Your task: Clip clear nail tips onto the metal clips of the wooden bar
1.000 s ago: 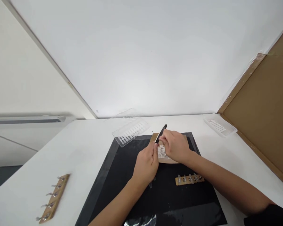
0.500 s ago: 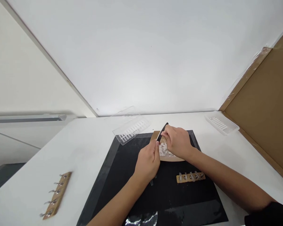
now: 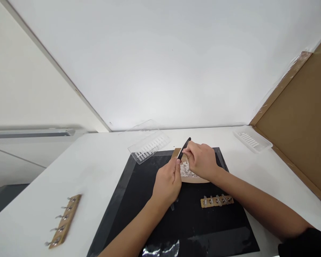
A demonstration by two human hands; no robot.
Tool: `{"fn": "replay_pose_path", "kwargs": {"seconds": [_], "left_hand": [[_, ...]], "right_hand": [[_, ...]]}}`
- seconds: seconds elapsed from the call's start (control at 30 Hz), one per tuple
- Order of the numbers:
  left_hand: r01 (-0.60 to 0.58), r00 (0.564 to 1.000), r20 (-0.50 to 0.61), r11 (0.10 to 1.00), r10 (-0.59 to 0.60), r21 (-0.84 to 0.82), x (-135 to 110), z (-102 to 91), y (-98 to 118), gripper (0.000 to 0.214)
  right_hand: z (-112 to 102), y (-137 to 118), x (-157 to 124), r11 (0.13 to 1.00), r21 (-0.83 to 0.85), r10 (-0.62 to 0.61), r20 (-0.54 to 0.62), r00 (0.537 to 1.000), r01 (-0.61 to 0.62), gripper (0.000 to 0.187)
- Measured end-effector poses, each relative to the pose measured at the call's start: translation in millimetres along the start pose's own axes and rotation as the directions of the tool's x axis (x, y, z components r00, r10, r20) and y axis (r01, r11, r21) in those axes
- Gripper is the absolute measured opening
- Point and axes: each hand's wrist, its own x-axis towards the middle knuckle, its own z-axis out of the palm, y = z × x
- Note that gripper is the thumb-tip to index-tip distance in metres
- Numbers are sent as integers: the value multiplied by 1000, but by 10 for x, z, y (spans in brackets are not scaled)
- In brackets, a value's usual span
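Observation:
My left hand [image 3: 168, 180] is closed around the lower end of a slim black nail file [image 3: 185, 145], which slants up to the right. Close against the file's side, my right hand [image 3: 203, 160] is closed in a pinch; whatever its fingertips hold is hidden or too small to make out. Beneath both hands is a tan tray [image 3: 195, 180] bearing many small whitish pieces [image 3: 186, 170], partly covered by the hands. Nearer to me, a short wooden strip [image 3: 216, 201] carries several clear nail tips on small metal holders.
A black mat [image 3: 203, 228] lies on the white table [image 3: 101, 153]. Far left is another wooden strip [image 3: 65, 221] with nail tips on stands. An open clear case [image 3: 147, 148] and a translucent box [image 3: 254, 139] hold pale pieces. Cardboard [image 3: 296, 107] borders the right.
Both hands keep nearly the same pose at the nail file. The whole view has shifted very slightly.

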Motion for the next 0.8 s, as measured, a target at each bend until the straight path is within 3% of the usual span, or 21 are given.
{"fn": "replay_pose_path", "kwargs": {"seconds": [0.13, 0.27, 0.4, 0.5, 0.63, 0.8], "left_hand": [[13, 1000, 2, 1000, -13, -14, 8, -12, 13, 38], [22, 1000, -14, 1000, -22, -5, 4, -15, 16, 38], [23, 999, -24, 1000, -23, -11, -8, -11, 11, 38], [33, 999, -25, 999, -33, -24, -7, -9, 16, 38], [45, 999, -1, 998, -45, -34, -10, -8, 11, 39], [47, 999, -9, 998, -47, -31, -19, -10, 6, 40]], "right_hand": [[-2, -10, 39, 986, 73, -151, -6, 988, 151, 25], [-16, -15, 55, 994, 66, -85, -48, 995, 88, 26], [-21, -26, 39, 987, 51, -151, -1, 989, 151, 26], [-17, -35, 38, 997, -9, -79, -64, 995, 78, 27], [-11, -71, 17, 995, 0, -95, -41, 995, 95, 27], [-11, -127, -10, 1000, -22, 5, -91, 996, -7, 29]]}}
